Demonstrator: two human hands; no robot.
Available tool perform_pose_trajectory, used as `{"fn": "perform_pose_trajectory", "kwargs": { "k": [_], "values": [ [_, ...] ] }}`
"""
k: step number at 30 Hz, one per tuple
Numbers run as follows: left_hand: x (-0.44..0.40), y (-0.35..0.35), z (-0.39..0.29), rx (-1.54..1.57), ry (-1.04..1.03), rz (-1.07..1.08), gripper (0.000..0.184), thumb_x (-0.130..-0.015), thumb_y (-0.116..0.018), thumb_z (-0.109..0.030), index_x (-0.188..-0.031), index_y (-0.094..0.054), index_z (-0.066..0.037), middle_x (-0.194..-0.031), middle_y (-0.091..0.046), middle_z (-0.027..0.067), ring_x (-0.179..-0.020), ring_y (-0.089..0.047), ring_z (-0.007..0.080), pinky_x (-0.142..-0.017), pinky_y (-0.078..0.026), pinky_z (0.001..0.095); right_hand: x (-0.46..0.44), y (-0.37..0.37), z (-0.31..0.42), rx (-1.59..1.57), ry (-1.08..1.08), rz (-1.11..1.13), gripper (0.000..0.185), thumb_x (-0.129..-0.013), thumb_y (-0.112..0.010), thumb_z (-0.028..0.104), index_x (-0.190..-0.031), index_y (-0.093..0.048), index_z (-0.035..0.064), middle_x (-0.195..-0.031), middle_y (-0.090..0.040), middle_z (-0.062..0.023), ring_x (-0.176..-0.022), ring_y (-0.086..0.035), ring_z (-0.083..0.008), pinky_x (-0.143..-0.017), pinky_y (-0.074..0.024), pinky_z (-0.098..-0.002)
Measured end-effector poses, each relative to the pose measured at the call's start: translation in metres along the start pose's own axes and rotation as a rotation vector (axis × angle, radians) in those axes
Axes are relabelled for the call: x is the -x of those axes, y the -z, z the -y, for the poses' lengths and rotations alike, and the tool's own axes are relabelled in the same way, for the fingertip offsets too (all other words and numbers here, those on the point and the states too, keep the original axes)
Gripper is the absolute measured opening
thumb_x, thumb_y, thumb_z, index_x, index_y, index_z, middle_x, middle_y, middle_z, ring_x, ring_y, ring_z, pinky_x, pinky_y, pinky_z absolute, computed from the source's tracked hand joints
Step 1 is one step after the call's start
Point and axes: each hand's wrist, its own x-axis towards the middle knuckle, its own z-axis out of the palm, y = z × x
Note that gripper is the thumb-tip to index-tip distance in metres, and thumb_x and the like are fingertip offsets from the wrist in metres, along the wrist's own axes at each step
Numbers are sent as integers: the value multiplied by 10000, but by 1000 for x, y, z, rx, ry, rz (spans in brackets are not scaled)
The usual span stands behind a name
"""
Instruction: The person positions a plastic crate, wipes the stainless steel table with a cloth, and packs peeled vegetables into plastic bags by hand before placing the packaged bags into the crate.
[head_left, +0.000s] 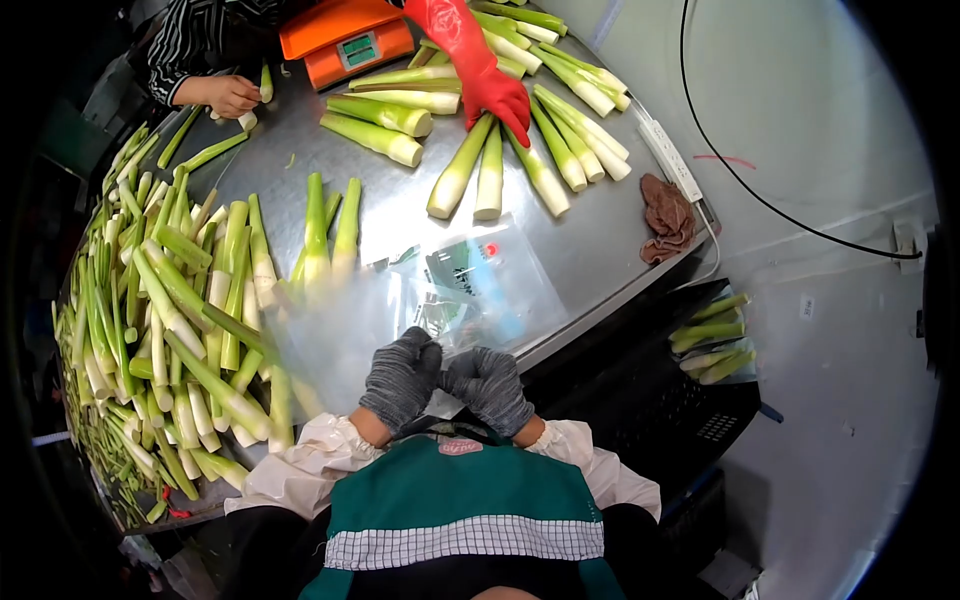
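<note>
My left hand point(402, 375), in a grey knit glove, is closed with its fingertips on a clear plastic bag point(335, 325). The bag spreads blurred to the left, over the near ends of some green and white stalks. My right hand point(487, 388), gloved alike, is closed right beside the left one, its fingers curled at the bag's edge. What lies between the fingertips is partly hidden. Just beyond my hands, printed plastic bags point(515, 285) lie flat on the metal table. Peeled water bamboo stalks point(345, 225) stretch away on their far left.
A big heap of stalks point(185, 330) covers the left side. Across the table, a co-worker's red glove point(495, 95) touches a row of stalks; another person's hand point(232, 96) holds a stalk near an orange scale point(340, 40). A brown cloth point(667, 218) and power strip point(668, 158) line the right edge.
</note>
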Motion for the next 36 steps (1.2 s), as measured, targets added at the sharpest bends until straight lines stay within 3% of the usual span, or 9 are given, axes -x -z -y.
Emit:
{"fn": "perform_pose_trajectory", "kwargs": {
  "k": [3,8,10,12,14,16,19,25,36],
  "values": [
    [8,18,-9,728,136,-153,39,-792,-492,-31,-804,-455,-27,-599,-504,57,-510,-543,148,-467,-467,270,1,0,4,-123,92,-65,257,-767,-615,209,-652,-560,-15,-565,-533,-57,-499,-504,-93,-488,-417,-261],
    [18,46,9,620,5,-157,130,-785,-525,-98,-886,-484,-28,-820,-560,86,-718,-595,194,-571,-511,314,5,0,-2,-251,-151,74,312,-821,-532,299,-735,-563,0,-569,-534,-45,-527,-520,-95,-517,-433,-242],
    [24,53,7,1368,353,-199,166,-792,-518,-160,-925,-500,-62,-847,-561,71,-772,-568,188,-609,-499,329,6,-10,-8,-290,-171,291,270,-804,-573,269,-792,-569,0,-651,-562,-30,-571,-522,-77,-538,-435,-211],
    [31,48,16,1375,377,-232,187,-791,-520,-210,-940,-509,-96,-834,-556,50,-767,-543,182,-613,-478,325,4,-20,-13,-198,-229,356,249,-804,-574,251,-790,-569,3,-656,-561,-31,-582,-518,-71,-554,-437,-207],
    [37,49,11,658,132,-399,198,-790,-526,-210,-949,-502,-94,-807,-543,42,-719,-530,173,-573,-456,304,2,-29,-13,-225,-40,449,351,-822,-516,325,-737,-556,-14,-562,-536,-94,-510,-516,-151,-520,-426,-281],
    [40,52,4,950,142,-397,192,-816,-499,-206,-957,-488,-76,-780,-520,24,-708,-503,145,-591,-436,282,0,-30,-12,-195,-49,501,325,-812,-531,308,-781,-568,-14,-611,-558,-116,-556,-538,-167,-565,-438,-288],
    [39,54,10,230,-81,-669,242,-850,-458,-260,-945,-466,-37,-821,-496,37,-761,-471,124,-679,-407,251,-2,-37,-16,-186,210,494,304,-795,-551,295,-821,-579,-6,-671,-578,-133,-615,-554,-197,-611,-443,-293],
    [45,63,-25,244,-131,-706,291,-721,-631,-218,-881,-470,-35,-813,-481,55,-729,-472,143,-673,-405,264,-3,-30,-8,-75,153,586,272,-767,-588,254,-858,-581,-3,-733,-592,-144,-690,-575,-256,-650,-450,-308],
    [31,60,-33,-340,-285,-474,224,-641,-549,37,-844,-486,-34,-791,-482,129,-670,-501,258,-577,-412,309,-20,-1,13,443,374,-86,268,-755,-568,208,-883,-530,-25,-735,-558,-171,-643,-554,-303,-568,-449,-355]
  ]
}}
